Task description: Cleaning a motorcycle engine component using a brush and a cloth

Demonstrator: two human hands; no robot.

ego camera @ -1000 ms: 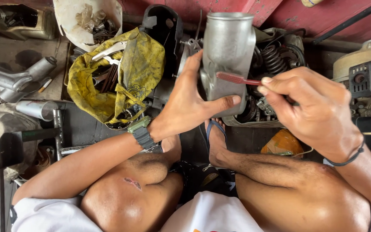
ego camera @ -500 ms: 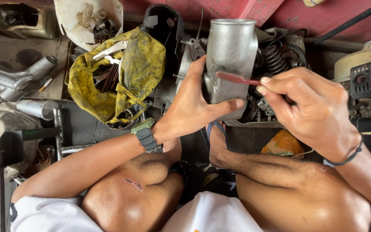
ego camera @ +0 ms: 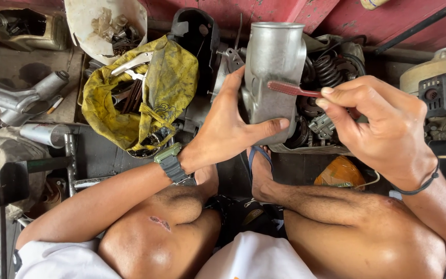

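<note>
left hand point(ego camera: 228, 137) clamps grey cast-metal housing point(ego camera: 274, 67) | right hand point(ego camera: 383, 126) pinches red-handled brush point(ego camera: 292, 89) on it | risk: one-handed hold, brush pressure may twist housing loose, likely drops onto sandalled foot point(ego camera: 259, 173)

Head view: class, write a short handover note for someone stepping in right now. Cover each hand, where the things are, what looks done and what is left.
Left hand: grips the grey metal casting from its left side, thumb across the lower front, holding it upright above the knees.
Right hand: pinches the red-handled brush, whose tip lies on the casting's right face.
Nearby: yellow cloth bag with tools on the left, engine parts with a coil spring behind the casting.
Done: the casting is lifted and the brush is on it.
Left: cannot tell how much of the surface is brushed; the far side is hidden.
</note>
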